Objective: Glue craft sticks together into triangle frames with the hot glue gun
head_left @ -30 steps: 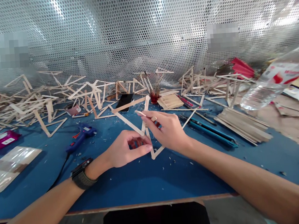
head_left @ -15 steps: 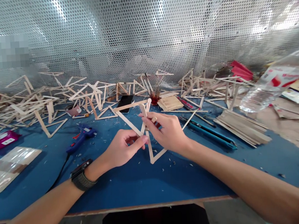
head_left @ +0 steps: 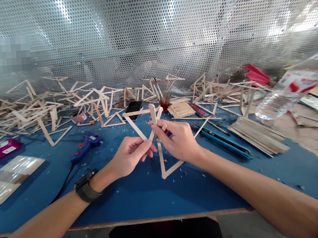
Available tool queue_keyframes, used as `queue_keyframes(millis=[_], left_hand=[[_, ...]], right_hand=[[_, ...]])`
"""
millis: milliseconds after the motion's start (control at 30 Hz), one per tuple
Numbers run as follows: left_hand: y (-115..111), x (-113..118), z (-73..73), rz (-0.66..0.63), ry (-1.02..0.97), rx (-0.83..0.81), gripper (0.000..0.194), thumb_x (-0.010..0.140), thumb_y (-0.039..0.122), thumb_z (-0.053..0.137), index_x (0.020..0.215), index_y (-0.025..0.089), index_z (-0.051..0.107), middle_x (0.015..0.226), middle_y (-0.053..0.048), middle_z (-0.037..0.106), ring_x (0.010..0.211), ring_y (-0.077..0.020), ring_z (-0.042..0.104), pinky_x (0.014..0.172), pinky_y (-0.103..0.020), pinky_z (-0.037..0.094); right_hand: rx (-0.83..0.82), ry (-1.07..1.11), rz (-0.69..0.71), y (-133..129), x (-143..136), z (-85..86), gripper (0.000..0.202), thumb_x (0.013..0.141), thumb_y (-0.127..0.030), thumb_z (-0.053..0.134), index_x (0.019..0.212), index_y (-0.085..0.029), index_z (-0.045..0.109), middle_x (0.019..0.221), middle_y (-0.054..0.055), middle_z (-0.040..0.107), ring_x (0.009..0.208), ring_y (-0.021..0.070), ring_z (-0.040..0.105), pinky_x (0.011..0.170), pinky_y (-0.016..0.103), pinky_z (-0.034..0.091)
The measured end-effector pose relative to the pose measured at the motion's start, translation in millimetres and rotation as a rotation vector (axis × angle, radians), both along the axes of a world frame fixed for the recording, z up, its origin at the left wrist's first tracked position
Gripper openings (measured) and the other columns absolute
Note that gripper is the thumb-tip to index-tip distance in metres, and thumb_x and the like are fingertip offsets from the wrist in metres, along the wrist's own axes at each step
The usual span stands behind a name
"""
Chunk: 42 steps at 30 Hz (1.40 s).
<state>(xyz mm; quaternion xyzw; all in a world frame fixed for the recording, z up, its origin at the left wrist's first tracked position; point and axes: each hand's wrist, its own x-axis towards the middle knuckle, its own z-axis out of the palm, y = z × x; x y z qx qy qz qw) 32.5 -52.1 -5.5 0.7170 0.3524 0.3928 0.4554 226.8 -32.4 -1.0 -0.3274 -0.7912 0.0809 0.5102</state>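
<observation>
Between my hands is a frame of popsicle sticks (head_left: 136, 126) joined into triangles, held above the blue table. My left hand (head_left: 131, 153) is closed, thumb and fingers pinching a lower corner of the left triangle. My right hand (head_left: 176, 137) is closed on the sticks where the two parts meet; one upright popsicle stick (head_left: 153, 114) pokes up from its fingertips. A second triangle of sticks (head_left: 162, 162) hangs below and behind my right hand, which hides part of it. The exact joint under my right fingers is hidden.
A blue glue gun (head_left: 86, 147) with its cord lies left, near a clear plastic packet (head_left: 13, 176). A teal cutter (head_left: 224, 141) and a stack of flat sticks (head_left: 258, 135) lie right. Joined sticks (head_left: 27, 110) pile along the back. A plastic bottle (head_left: 290, 88) leans at far right.
The stick frame has turned slightly; the upright stick stands more clearly and the lower triangle's corner has dropped a little. My left hand has shifted slightly left, still gripping the frame.
</observation>
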Motion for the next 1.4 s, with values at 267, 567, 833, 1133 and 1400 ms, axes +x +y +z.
queue_keyframes(millis=[267,567,833,1133,1400], left_hand=[[-0.1,0.8,6.1,0.041,0.056,-0.019,0.032,0.095,0.034,0.058,0.077,0.011,0.072,0.064,-0.006,0.067,0.054,-0.0115,0.056,0.051,-0.023,0.043],[9.7,-6.7,-4.2,-0.097,-0.105,-0.121,0.029,0.084,0.031,0.056,0.08,0.012,0.077,0.069,-0.009,0.071,0.057,-0.0152,0.06,0.056,-0.027,0.047],[3.6,-0.6,-1.6,-0.006,-0.001,-0.108,0.033,0.093,0.038,0.062,0.075,0.013,0.074,0.063,-0.005,0.066,0.053,-0.0113,0.055,0.052,-0.023,0.042],[0.2,1.2,5.0,0.031,0.082,-0.082,0.033,0.095,0.034,0.059,0.073,0.013,0.072,0.062,-0.004,0.063,0.054,-0.0111,0.054,0.051,-0.022,0.04],[6.8,-0.6,-5.4,-0.099,-0.059,-0.148,0.041,0.098,0.045,0.054,0.081,0.013,0.073,0.068,-0.004,0.062,0.055,-0.0114,0.055,0.055,-0.026,0.041]], right_hand=[[-0.004,-0.013,0.029,1.4,0.8,-0.5,0.025,0.103,-0.026,0.052,0.094,-0.018,0.074,0.086,0.006,0.078,0.072,0.015,0.07,0.066,0.025,0.052],[0.028,-0.039,0.009,1.1,0.0,-2.0,0.023,0.102,-0.024,0.054,0.105,-0.015,0.076,0.081,0.005,0.077,0.065,0.0133,0.068,0.064,0.024,0.051],[0.014,-0.041,0.005,1.7,1.1,-2.1,0.024,0.102,-0.025,0.054,0.106,-0.018,0.076,0.085,0.004,0.078,0.068,0.014,0.069,0.065,0.025,0.053],[-0.001,-0.051,0.006,3.0,1.0,-3.8,0.025,0.102,-0.026,0.053,0.101,-0.019,0.077,0.093,0.006,0.079,0.071,0.0153,0.071,0.067,0.026,0.054],[-0.018,-0.05,0.005,2.6,1.4,-2.6,0.026,0.103,-0.027,0.053,0.098,-0.018,0.076,0.09,0.007,0.078,0.069,0.0147,0.069,0.066,0.026,0.053]])
